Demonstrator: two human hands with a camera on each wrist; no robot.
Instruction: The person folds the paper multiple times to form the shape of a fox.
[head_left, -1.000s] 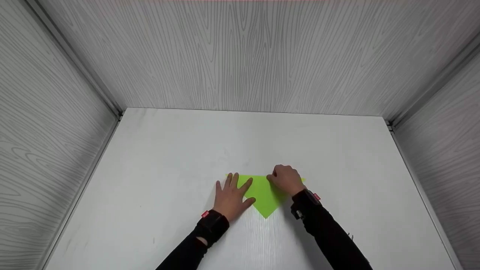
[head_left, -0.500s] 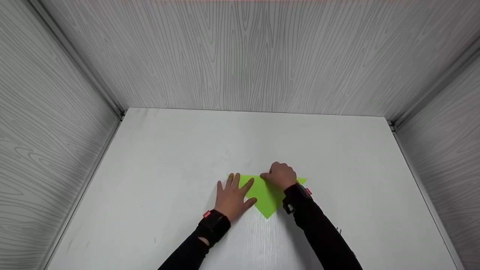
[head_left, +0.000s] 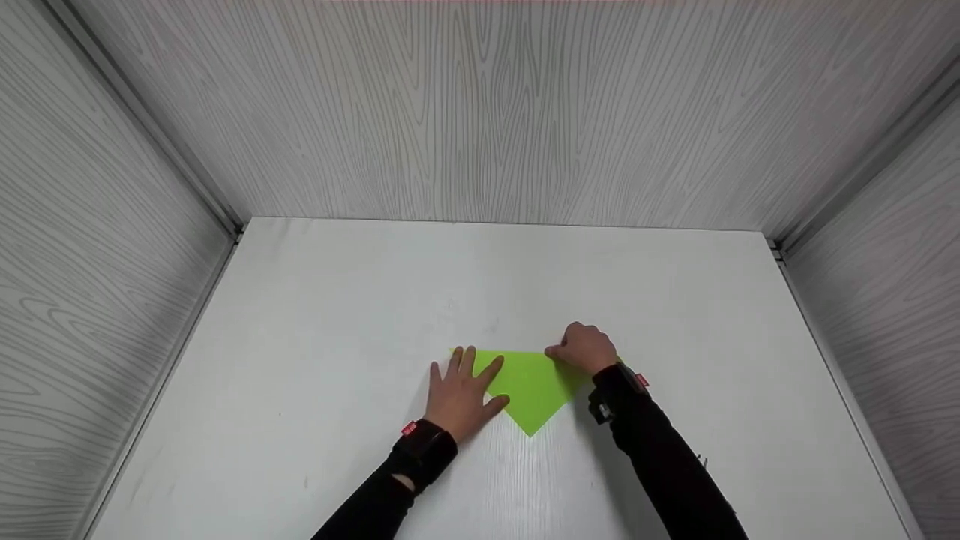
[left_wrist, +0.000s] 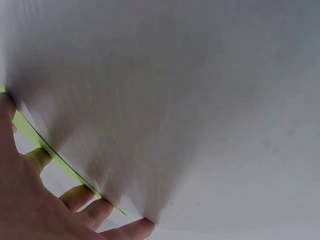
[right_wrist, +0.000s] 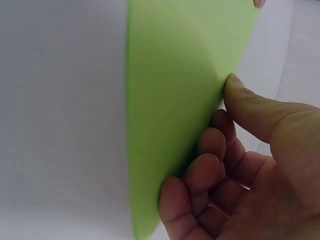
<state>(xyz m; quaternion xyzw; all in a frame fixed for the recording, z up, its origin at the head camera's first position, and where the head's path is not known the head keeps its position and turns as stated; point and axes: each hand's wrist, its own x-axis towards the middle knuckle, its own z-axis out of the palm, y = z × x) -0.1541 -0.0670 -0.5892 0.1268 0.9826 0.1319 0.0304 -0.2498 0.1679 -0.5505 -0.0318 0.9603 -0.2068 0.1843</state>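
The right hand (head_left: 587, 351) sits farther right along the green paper's (head_left: 529, 390) top edge than half a second ago, fingers curled together, thumb tip on that edge. The left hand (head_left: 457, 403) rests on the paper's left part, fingers spread apart. The paper lies just below the frame's centre; white tabletop (head_left: 337, 300) stretches around it, up to the back wall (head_left: 480, 112). Lettering on the red wrist tags (head_left: 409, 428) is too small to read.

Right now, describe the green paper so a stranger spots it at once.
On the white tabletop, find the left hand and the right hand. Partly covered by both lies the green paper, tapering to a sharp near corner. Nothing nearby shares its bright lime colour.
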